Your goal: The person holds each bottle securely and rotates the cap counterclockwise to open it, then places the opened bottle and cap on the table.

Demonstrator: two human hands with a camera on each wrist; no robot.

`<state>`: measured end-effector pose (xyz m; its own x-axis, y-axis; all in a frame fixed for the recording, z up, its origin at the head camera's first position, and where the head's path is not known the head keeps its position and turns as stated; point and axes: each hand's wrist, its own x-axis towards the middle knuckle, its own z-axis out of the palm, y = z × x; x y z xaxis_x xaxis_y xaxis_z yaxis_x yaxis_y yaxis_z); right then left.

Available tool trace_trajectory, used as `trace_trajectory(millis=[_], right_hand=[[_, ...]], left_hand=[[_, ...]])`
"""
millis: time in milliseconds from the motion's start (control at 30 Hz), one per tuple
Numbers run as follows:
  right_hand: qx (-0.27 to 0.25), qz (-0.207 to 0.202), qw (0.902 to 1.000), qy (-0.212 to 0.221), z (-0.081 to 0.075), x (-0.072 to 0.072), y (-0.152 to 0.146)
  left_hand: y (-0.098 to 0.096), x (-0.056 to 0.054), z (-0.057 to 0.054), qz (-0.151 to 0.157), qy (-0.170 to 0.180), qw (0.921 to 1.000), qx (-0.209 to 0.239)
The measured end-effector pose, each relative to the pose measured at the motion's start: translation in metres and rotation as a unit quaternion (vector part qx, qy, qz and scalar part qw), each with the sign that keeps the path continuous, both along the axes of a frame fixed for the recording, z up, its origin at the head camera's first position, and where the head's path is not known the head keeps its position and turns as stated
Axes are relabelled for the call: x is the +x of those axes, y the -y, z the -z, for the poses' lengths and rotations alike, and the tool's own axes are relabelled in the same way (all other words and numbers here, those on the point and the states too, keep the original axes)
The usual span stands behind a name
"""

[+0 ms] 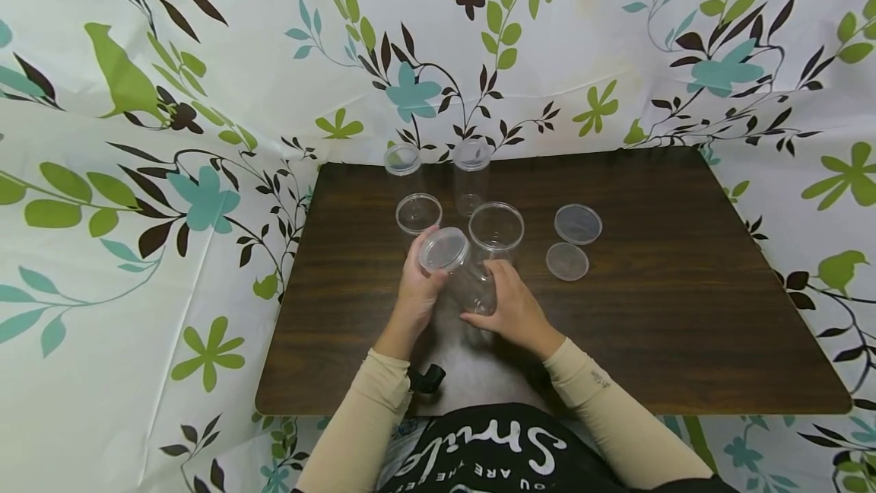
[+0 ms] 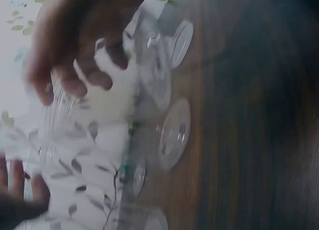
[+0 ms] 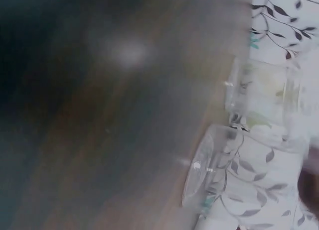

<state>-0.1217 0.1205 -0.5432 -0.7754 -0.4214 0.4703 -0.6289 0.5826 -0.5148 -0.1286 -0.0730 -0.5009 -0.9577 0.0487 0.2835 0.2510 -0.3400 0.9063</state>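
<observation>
Between both hands is a clear plastic jar (image 1: 472, 284) with a translucent lid (image 1: 445, 249) on its top, tilted so the lid leans to the left. My left hand (image 1: 416, 284) grips its upper part, with the thumb just below the lid and the other fingers partly hidden behind. Lower down on the opposite side, my right hand (image 1: 513, 303) holds the jar near its base, thumb in front and fingers round the back. Just behind stand two jars without lids: a narrower one (image 1: 419, 214) at the left and a wider one (image 1: 496, 208) at the right.
Two lidded jars (image 1: 472, 155) stand by the table's back edge. To the right, two round lids (image 1: 578, 224) lie flat on the dark wooden table (image 1: 684, 287). A patterned curtain (image 1: 274, 36) hangs behind. A black wrist device (image 1: 427, 379) sits at the left cuff.
</observation>
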Motion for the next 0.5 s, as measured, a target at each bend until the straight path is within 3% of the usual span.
trace_trajectory(millis=[67, 133, 233, 300, 400, 500], right_hand=[[-0.021, -0.074, 0.9939, 0.079, -0.004, 0.000, -0.005], [-0.037, -0.144, 0.9755, 0.162, -0.009, 0.001, -0.011], [-0.062, -0.226, 0.9335, 0.271, -0.017, 0.002, -0.018], [-0.075, -0.264, 0.9105, 0.309, -0.019, 0.002, -0.021], [-0.092, -0.297, 0.8890, 0.336, -0.021, 0.002, -0.023], [-0.094, -0.297, 0.8875, 0.339, -0.020, 0.000, -0.024]], left_hand=[[0.009, -0.003, 0.000, 0.063, -0.031, 0.9976, -0.004], [0.018, -0.007, 0.000, 0.135, -0.065, 0.9887, -0.010], [0.029, -0.012, -0.002, 0.248, -0.104, 0.9630, -0.020], [0.032, -0.015, -0.003, 0.308, -0.112, 0.9445, -0.025], [0.033, -0.016, -0.005, 0.359, -0.109, 0.9265, -0.026], [0.032, -0.015, -0.005, 0.366, -0.095, 0.9256, -0.022]])
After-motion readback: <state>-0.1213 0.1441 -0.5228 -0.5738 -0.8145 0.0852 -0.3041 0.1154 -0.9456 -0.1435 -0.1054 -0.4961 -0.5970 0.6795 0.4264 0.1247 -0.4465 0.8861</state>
